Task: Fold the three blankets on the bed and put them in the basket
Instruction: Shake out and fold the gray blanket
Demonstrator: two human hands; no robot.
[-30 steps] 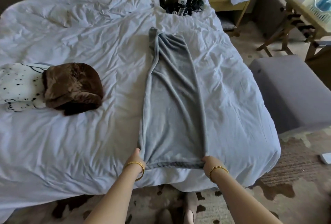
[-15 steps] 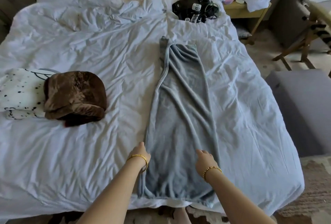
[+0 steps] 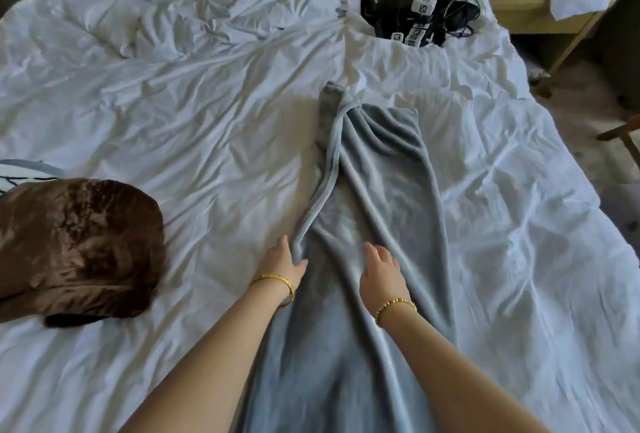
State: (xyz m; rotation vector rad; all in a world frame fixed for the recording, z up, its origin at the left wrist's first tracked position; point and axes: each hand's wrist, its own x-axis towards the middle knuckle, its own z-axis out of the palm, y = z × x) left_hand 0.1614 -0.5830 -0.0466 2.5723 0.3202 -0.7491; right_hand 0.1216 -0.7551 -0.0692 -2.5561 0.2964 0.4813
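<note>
Under both flat, relaxed hands, left hand (image 3: 282, 264) and right hand (image 3: 381, 268), the grey blanket (image 3: 374, 197) stretches lengthwise ahead, apparently being smoothed for folding.

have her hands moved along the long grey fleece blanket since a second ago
Yes. Both the left hand and right hand went from the grey fleece blanket's near end up towards its middle.
</note>
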